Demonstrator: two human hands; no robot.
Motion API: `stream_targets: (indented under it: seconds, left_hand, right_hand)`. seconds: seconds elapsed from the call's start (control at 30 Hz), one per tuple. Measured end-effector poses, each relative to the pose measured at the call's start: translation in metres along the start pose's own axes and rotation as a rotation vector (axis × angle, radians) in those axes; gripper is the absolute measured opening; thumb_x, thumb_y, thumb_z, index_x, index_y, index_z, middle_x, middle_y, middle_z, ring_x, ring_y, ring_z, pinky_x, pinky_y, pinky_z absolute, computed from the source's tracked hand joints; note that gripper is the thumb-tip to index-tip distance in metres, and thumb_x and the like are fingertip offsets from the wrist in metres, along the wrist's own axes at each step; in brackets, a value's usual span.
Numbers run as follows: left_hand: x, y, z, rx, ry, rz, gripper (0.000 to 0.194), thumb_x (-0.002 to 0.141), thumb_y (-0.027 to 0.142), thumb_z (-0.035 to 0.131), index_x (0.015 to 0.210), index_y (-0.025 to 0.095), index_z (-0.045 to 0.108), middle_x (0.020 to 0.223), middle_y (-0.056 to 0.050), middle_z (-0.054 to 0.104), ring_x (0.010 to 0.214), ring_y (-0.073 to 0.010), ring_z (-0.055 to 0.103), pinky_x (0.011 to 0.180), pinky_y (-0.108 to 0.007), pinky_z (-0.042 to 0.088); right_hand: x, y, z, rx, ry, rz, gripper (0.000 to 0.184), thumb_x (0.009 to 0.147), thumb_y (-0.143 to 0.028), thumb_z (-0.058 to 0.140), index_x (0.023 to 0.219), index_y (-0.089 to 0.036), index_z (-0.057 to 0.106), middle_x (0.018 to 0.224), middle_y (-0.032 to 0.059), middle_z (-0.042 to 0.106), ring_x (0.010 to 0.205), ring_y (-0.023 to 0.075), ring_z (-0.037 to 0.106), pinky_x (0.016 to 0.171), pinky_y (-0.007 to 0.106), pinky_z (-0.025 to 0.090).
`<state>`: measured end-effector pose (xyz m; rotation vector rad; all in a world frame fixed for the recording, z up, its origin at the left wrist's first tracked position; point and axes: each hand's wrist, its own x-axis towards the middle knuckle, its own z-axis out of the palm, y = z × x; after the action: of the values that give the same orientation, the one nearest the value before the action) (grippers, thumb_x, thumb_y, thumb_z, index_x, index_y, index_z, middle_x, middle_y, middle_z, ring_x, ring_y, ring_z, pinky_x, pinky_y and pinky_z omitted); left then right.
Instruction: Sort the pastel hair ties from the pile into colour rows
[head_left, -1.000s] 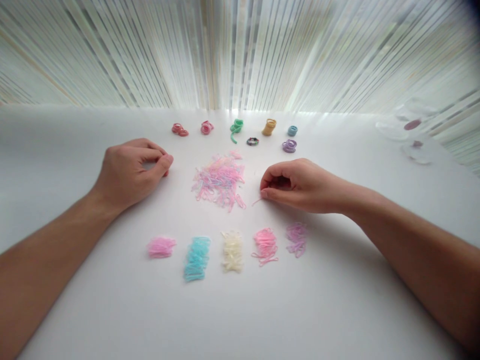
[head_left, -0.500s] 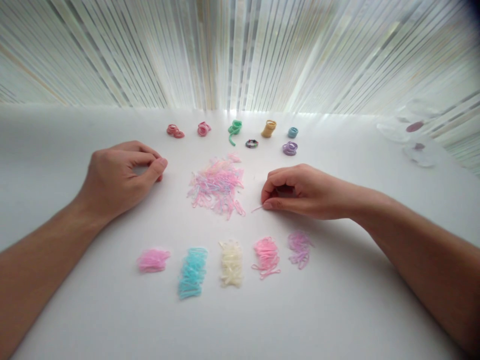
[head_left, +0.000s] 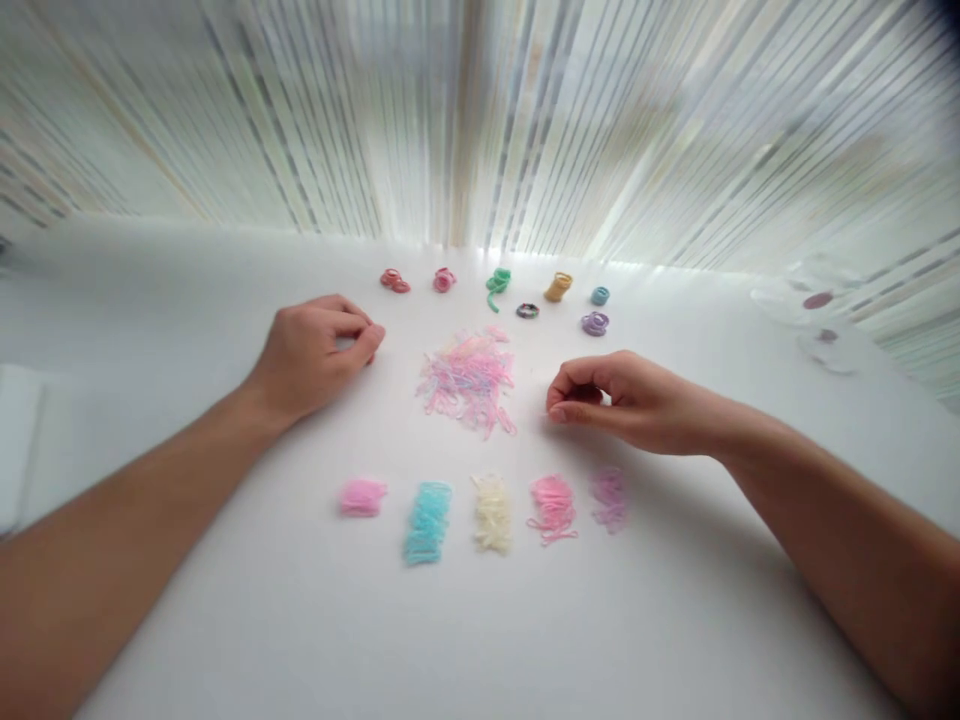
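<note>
A mixed pile of pastel rubber bands (head_left: 469, 380) lies on the white table between my hands. To its right, my right hand (head_left: 600, 400) is closed in a pinch on a thin, pale rubber band (head_left: 547, 414); only a faint end of it shows at the fingertips. My left hand (head_left: 322, 350) rests at the pile's left, thumb against curled fingers, with nothing visible in it. Closer to me lie separate groups of bands: lilac-pink (head_left: 363, 498), turquoise (head_left: 427, 524), cream (head_left: 492, 515), pink (head_left: 553, 507) and pale purple (head_left: 611, 500).
Along the back sit small coils: red (head_left: 394, 281), pink (head_left: 444, 280), green (head_left: 499, 283), yellow (head_left: 558, 287), blue (head_left: 600, 296) and purple (head_left: 595, 323). A dark multicoloured ring (head_left: 527, 311) is among them. Clear objects (head_left: 817, 300) stand far right, before a string curtain (head_left: 420, 120).
The view has swung left, so everything on the table sits further right in the picture. My right hand still pinches the band, of which less shows. My left hand keeps its closed pose.
</note>
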<state>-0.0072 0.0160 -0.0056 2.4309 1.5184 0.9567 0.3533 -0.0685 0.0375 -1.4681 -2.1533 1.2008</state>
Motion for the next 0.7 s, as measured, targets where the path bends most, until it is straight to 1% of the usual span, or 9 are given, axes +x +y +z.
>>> stream_targets:
  seconds: [0.1,0.2,0.37,0.53,0.63,0.7]
  left_hand:
    - [0.000,0.001,0.002,-0.055,-0.031,-0.005,0.040,0.095,0.043,0.057,0.063,0.022,0.070,0.092,-0.005,0.081,0.089,-0.0202,0.075,0.096,-0.034,0.057]
    - [-0.001,-0.001,0.006,-0.096,-0.016,0.004,0.039,0.095,0.039,0.058,0.062,0.021,0.070,0.092,-0.008,0.081,0.088,-0.0211,0.075,0.096,-0.037,0.058]
    - [-0.002,-0.003,0.012,-0.121,-0.016,0.012,0.038,0.098,0.034,0.060,0.064,0.020,0.071,0.093,-0.009,0.080,0.086,-0.0206,0.073,0.095,-0.038,0.058]
    - [-0.001,-0.002,0.017,-0.112,-0.016,0.003,0.037,0.099,0.032,0.059,0.068,0.018,0.073,0.096,-0.011,0.079,0.087,-0.0219,0.072,0.093,-0.040,0.056]
    - [0.000,-0.002,0.019,-0.122,-0.018,-0.004,0.037,0.099,0.031,0.060,0.068,0.018,0.072,0.096,-0.011,0.078,0.089,-0.0226,0.072,0.093,-0.041,0.056]
    - [0.000,-0.002,0.021,-0.131,-0.016,-0.007,0.036,0.099,0.031,0.060,0.068,0.018,0.072,0.096,-0.011,0.078,0.090,-0.0229,0.072,0.093,-0.040,0.056]
  right_hand:
    - [-0.003,-0.011,0.008,-0.043,0.059,0.010,0.042,0.094,-0.062,0.079,0.085,-0.021,0.074,0.080,0.0039,0.071,0.072,0.0188,0.060,0.066,0.033,0.046]
    - [-0.003,-0.027,0.018,-0.073,0.073,-0.015,0.040,0.096,-0.060,0.078,0.086,-0.022,0.075,0.079,0.0043,0.071,0.071,0.0187,0.058,0.064,0.033,0.045]
    - [0.007,-0.062,0.038,-0.121,0.030,-0.062,0.029,0.099,-0.049,0.074,0.088,-0.022,0.077,0.078,0.0030,0.070,0.070,0.0187,0.056,0.063,0.033,0.044]
    - [0.020,-0.096,0.069,-0.181,0.022,-0.141,0.019,0.100,-0.034,0.069,0.089,-0.021,0.077,0.077,0.0021,0.071,0.069,0.0166,0.056,0.061,0.030,0.044]
    - [0.023,-0.109,0.088,-0.230,0.009,-0.201,0.015,0.100,-0.025,0.068,0.088,-0.021,0.077,0.077,0.0018,0.071,0.066,0.0149,0.055,0.060,0.028,0.042]
    - [0.024,-0.113,0.098,-0.259,0.000,-0.213,0.015,0.100,-0.021,0.067,0.088,-0.020,0.077,0.078,0.0019,0.071,0.065,0.0143,0.055,0.060,0.028,0.042]
